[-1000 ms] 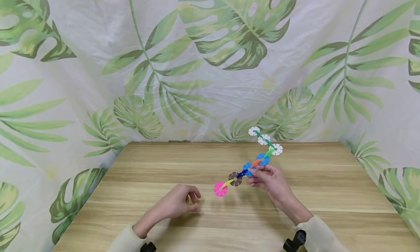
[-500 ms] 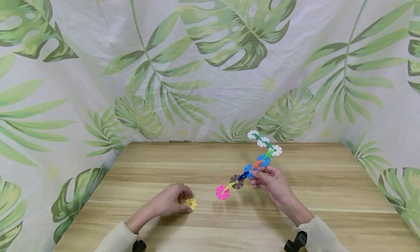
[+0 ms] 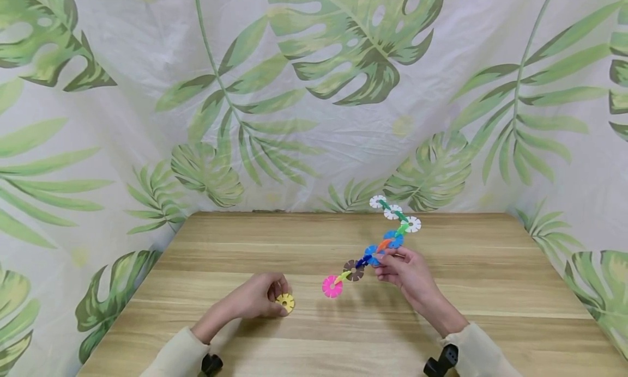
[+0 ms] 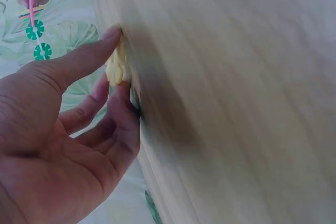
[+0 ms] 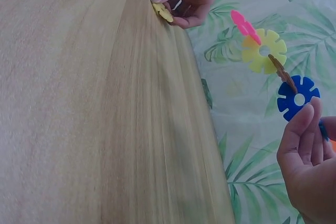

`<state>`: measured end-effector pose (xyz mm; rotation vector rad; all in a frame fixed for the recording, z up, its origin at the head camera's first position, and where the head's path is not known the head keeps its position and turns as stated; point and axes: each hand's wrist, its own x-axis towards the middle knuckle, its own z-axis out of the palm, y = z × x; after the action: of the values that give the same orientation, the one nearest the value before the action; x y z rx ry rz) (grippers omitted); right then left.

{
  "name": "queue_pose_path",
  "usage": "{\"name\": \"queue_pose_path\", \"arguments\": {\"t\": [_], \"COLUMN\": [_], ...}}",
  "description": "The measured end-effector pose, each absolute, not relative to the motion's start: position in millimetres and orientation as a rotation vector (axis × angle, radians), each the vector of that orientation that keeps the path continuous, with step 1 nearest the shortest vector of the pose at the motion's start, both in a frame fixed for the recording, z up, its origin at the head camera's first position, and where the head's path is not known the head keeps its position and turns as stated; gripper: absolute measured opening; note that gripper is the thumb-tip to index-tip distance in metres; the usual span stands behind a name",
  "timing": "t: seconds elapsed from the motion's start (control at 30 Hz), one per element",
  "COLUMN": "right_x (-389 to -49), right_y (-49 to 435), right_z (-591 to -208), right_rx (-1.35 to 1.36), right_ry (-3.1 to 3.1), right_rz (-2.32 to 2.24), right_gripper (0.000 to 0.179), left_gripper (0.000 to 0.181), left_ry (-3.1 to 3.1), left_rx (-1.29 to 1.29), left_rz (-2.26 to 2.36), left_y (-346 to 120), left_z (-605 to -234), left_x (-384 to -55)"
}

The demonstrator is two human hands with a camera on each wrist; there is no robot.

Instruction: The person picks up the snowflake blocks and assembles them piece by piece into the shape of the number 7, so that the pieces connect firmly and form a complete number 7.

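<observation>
My left hand [image 3: 255, 298] pinches a yellow notched disc [image 3: 286, 301] between thumb and fingers, low over the table. In the left wrist view the same yellow disc [image 4: 116, 66] shows nearly edge-on. My right hand [image 3: 409, 276] pinches a zigzag chain of interlocked snowflake discs by a blue disc [image 3: 371, 255] near its middle. A pink disc [image 3: 332, 286] ends the chain on the left, beside a yellow-green one seen edge-on and a brown disc [image 3: 354, 270]. Beyond the grip run another blue disc, orange and green ones, then white discs [image 3: 414, 224] up to the far end.
The wood-grain table [image 3: 221, 241] lies under both hands. A leaf-patterned cloth [image 3: 314, 143] hangs behind it and at both sides. Black wrist devices [image 3: 441, 360] sit by the cuffs of the pale sleeves [image 3: 478, 352].
My left hand has shifted slightly left, and the yellow disc, mostly hidden before, now shows its face. The right hand stays almost still; the chain's pink end has dipped a little.
</observation>
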<state>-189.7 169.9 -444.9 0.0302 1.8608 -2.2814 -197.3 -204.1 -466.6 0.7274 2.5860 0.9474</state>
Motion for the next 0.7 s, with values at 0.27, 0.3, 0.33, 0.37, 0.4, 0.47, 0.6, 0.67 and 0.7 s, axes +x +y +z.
{"name": "queue_pose_path", "arguments": {"t": [0.27,0.3,0.33,0.37,0.4,0.47,0.6,0.67,0.7], "right_x": [-189,-189,-190,-190,-190,-191,-193,-193,-193], "right_y": [170,171,171,172,172,173,174,174,174], "right_z": [-443,-443,-443,-442,-442,-441,-440,-440,-440], "right_rx": [0.027,0.028,0.029,0.029,0.030,0.032,0.035,0.039,0.040], "right_ry": [1.847,1.845,1.843,1.842,1.840,1.834,1.827,1.826,1.824], "right_rz": [-2.292,-2.293,-2.294,-2.295,-2.299,-2.307,-2.324,-2.328,-2.329], "right_gripper": [0.007,0.007,0.007,0.008,0.008,0.008,0.008,0.007,0.007], "left_gripper": [0.018,0.016,0.015,0.014,0.013,0.013,0.012,0.012,0.011], "left_ry": [2.499,2.509,2.520,2.526,2.530,2.538,2.554,2.563,2.567], "left_rx": [0.656,0.644,0.631,0.617,0.600,0.570,0.529,0.523,0.523], "left_rz": [1.213,1.245,1.275,1.315,1.353,1.421,1.509,1.532,1.540], "left_y": [-177,-173,-169,-165,-162,-155,-146,-143,-141], "left_z": [-460,-459,-458,-457,-456,-454,-451,-451,-450], "left_x": [-185,-183,-181,-180,-178,-175,-170,-169,-169]}}
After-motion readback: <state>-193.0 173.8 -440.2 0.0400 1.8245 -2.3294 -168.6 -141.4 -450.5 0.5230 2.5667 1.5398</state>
